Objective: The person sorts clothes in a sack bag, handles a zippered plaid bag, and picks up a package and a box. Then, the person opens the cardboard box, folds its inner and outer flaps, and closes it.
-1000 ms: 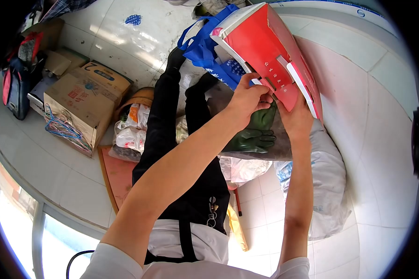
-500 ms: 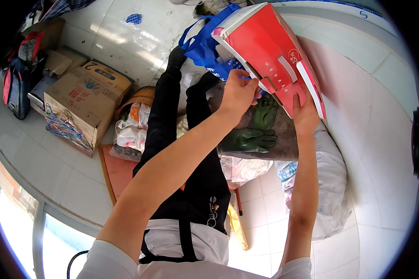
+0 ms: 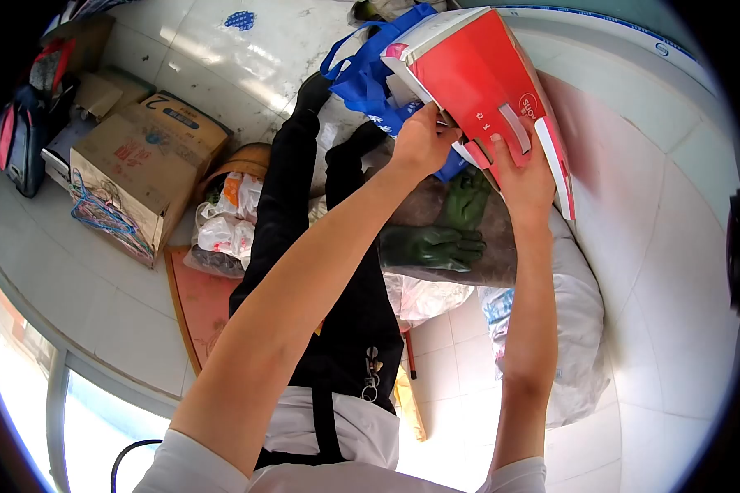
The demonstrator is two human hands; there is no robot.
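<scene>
A red and white cardboard box [image 3: 477, 78] stands tilted at the upper right, with cut-out slots and flaps at its near end. My right hand [image 3: 524, 177] grips that end, its thumb and fingers against the red panel. At the box's left edge, my left hand [image 3: 423, 141] is closed, fingers curled in; what the fingertips pinch is hidden. A blue carrier bag [image 3: 362, 82] with loop handles lies against the box's left side. Below the hands, dark green rubber gloves [image 3: 436, 246] rest on a brown plastic-covered surface [image 3: 501, 259].
Brown cardboard boxes [image 3: 144, 156] with wire hangers [image 3: 103, 209] stand at left. Beside my legs are a basket [image 3: 251, 160] and plastic bags [image 3: 230, 222]. A white sack [image 3: 580, 329] lies at right, along the tiled wall [image 3: 666, 271].
My right hand has moved up and left over the red panel, covering some of its lettering. My left hand now sits closer against the box edge. The view has shifted slightly.
</scene>
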